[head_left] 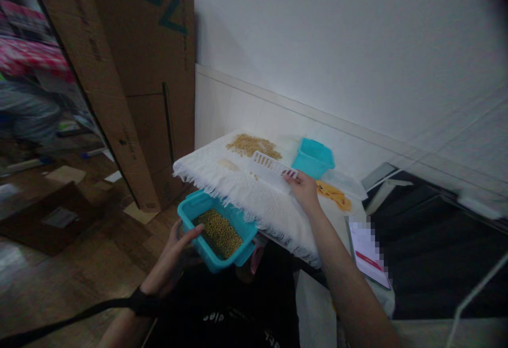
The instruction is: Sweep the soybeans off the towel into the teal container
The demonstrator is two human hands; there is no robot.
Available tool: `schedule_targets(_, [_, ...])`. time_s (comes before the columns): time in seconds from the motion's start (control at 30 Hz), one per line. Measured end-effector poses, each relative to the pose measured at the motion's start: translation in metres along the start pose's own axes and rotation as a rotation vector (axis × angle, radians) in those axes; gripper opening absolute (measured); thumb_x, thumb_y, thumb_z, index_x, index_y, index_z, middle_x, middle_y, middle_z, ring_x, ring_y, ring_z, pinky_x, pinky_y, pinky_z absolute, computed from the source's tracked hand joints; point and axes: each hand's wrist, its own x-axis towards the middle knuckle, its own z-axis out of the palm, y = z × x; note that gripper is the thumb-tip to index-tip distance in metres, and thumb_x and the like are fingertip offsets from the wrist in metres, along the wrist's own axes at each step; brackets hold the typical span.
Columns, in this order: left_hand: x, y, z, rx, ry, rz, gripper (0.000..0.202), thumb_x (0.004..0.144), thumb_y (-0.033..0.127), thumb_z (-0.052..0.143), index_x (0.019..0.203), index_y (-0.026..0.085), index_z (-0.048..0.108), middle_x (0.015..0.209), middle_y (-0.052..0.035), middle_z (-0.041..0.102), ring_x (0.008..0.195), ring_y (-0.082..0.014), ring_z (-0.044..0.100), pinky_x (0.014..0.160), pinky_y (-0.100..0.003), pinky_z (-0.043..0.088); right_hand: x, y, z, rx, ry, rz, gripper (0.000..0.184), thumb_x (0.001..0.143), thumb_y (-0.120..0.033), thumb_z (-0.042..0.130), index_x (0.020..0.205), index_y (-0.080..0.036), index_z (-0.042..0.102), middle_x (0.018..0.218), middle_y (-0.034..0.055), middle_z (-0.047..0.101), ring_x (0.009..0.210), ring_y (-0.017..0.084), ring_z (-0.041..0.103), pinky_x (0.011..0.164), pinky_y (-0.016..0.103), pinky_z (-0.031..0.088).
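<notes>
My left hand (177, 250) is closed on the left wall of a teal plastic bin (186, 207), its thumb over the rim. The bin is tilted below the table's fringed front edge, and yellowish, soybean-like beans (220, 231) cover its bottom. On the table, my right hand (304, 186) grips the right end of a white slotted plastic basket (273, 176). Just behind the basket lies a loose pile of pale beans (252, 145), with a few stray ones in front. What the basket holds, if anything, cannot be made out.
A second teal bin (315, 157) stands at the back of the white cloth (210, 165). Right of it lie a yellow cloth-like item (333, 194) and a tablet or clipboard (369, 252). A tall cardboard box (154, 72) stands left of the table; the wall rises behind.
</notes>
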Motion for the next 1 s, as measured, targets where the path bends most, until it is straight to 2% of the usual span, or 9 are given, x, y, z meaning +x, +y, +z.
schedule_targets(0.2, [0.000, 0.002, 0.000, -0.011, 0.002, 0.007, 0.102, 0.081, 0.045, 0.093, 0.163, 0.036, 0.034, 0.134, -0.0160, 0.074, 0.084, -0.0300, 0.084, 0.073, -0.047, 0.071, -0.008, -0.003, -0.006, 0.028, 0.000, -0.053, 0.035, 0.079, -0.054, 0.072, 0.084, -0.021, 0.082, 0.076, 0.0027, 0.078, 0.071, 0.021, 0.065, 0.069, 0.031, 0.048])
schedule_targets(0.4, [-0.001, 0.002, 0.000, -0.005, -0.006, 0.013, 0.102, 0.080, 0.046, 0.094, 0.163, 0.035, 0.035, 0.137, -0.0162, 0.072, 0.087, -0.0290, 0.084, 0.073, -0.045, 0.071, -0.012, -0.007, -0.009, 0.050, -0.028, -0.025, 0.039, 0.077, -0.058, 0.073, 0.086, -0.021, 0.083, 0.077, 0.0024, 0.079, 0.070, 0.021, 0.065, 0.069, 0.032, 0.049])
schedule_targets(0.6, [-0.001, 0.001, 0.001, -0.010, 0.004, 0.008, 0.105, 0.078, 0.045, 0.095, 0.164, 0.035, 0.034, 0.134, -0.0160, 0.074, 0.085, -0.0297, 0.084, 0.071, -0.046, 0.071, -0.004, -0.015, -0.005, 0.028, -0.047, -0.042, 0.041, 0.078, -0.059, 0.072, 0.086, -0.020, 0.083, 0.070, 0.0006, 0.074, 0.066, 0.019, 0.061, 0.067, 0.030, 0.046])
schedule_targets(0.73, [0.000, 0.000, 0.000, -0.013, -0.007, 0.017, 0.104, 0.077, 0.048, 0.095, 0.162, 0.037, 0.036, 0.133, -0.0150, 0.074, 0.088, -0.0311, 0.084, 0.073, -0.048, 0.070, 0.003, -0.021, -0.002, 0.061, -0.126, -0.049, 0.045, 0.076, -0.064, 0.073, 0.084, -0.020, 0.081, 0.071, 0.0011, 0.075, 0.068, 0.020, 0.063, 0.067, 0.030, 0.047])
schedule_targets(0.87, [0.001, 0.000, 0.000, -0.017, 0.005, 0.011, 0.105, 0.077, 0.046, 0.095, 0.163, 0.036, 0.035, 0.130, -0.0157, 0.075, 0.086, -0.0304, 0.084, 0.072, -0.047, 0.070, 0.005, -0.023, -0.011, 0.088, -0.175, -0.061, 0.044, 0.077, -0.066, 0.077, 0.081, -0.022, 0.081, 0.076, 0.0022, 0.078, 0.074, 0.022, 0.069, 0.074, 0.034, 0.053])
schedule_targets(1.0, [0.001, 0.001, 0.001, -0.020, 0.022, 0.002, 0.105, 0.078, 0.044, 0.094, 0.164, 0.035, 0.035, 0.134, -0.0162, 0.074, 0.084, -0.0294, 0.083, 0.070, -0.046, 0.070, 0.002, -0.027, -0.025, 0.098, -0.171, -0.065, 0.043, 0.075, -0.065, 0.079, 0.082, -0.023, 0.081, 0.078, 0.0026, 0.080, 0.077, 0.024, 0.072, 0.076, 0.036, 0.056])
